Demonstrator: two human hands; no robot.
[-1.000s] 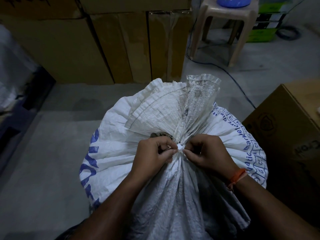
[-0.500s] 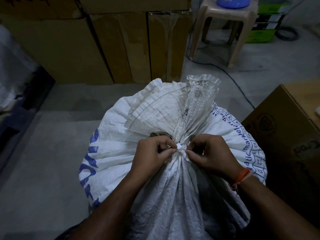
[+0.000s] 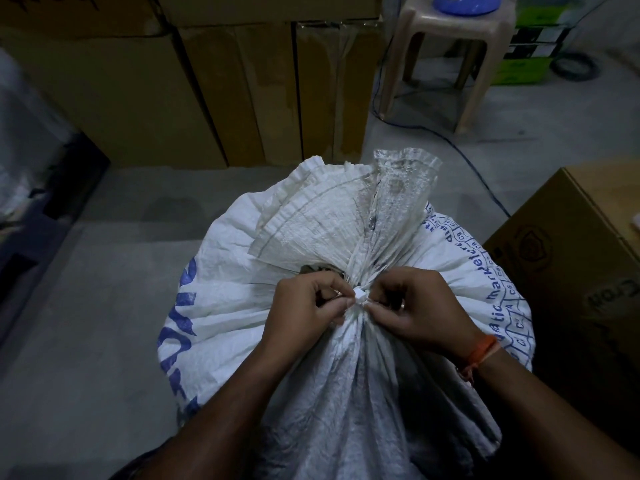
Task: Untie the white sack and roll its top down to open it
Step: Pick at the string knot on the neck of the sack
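Observation:
A full white woven sack [image 3: 221, 282] with blue print stands on the floor right below me. Its neck is gathered and bound by a small white tie knot [image 3: 361, 294], and the loose top [image 3: 332, 216] fans out beyond the knot. My left hand [image 3: 304, 310] pinches the tie on the knot's left side. My right hand [image 3: 419, 306], with an orange band at the wrist, pinches it from the right. The fingertips of both hands touch the knot.
Tall cardboard boxes [image 3: 173, 84] are stacked along the far side. Another cardboard box [image 3: 575, 271] stands close on the right. A beige plastic stool [image 3: 446, 39] with a blue object on it is at the back right, with a cable [image 3: 460, 150] on the floor.
Both hands stay at the knot with small finger shifts. The sack and its tie look the same.

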